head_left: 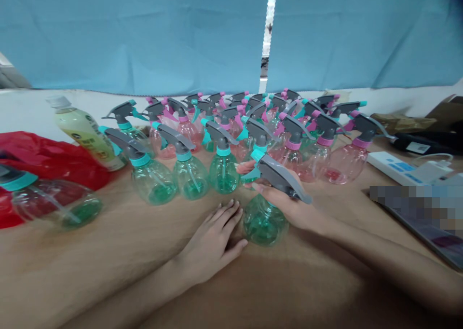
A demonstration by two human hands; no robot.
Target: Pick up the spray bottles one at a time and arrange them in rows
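My right hand (pixel 289 206) is around the neck of a green spray bottle (pixel 265 223), just under its grey and turquoise trigger head, which partly hides the fingers. The bottle is upright, close in front of me. My left hand (pixel 217 242) lies flat on the table to the left of this bottle, fingers stretched out and holding nothing. Just beyond my hands stand green spray bottles (pixel 224 172) with turquoise collars. Pink spray bottles (pixel 347 160) with purple collars are to the right and behind.
At the far left a green spray bottle (pixel 54 203) is beside a red plastic bag (pixel 54 157). A pale yellow-green drink bottle (pixel 87 133) leans behind it. On the right are a white power strip (pixel 394 170) and a dark flat device (pixel 415 223). Blue cloth (pixel 162 34) hangs behind.
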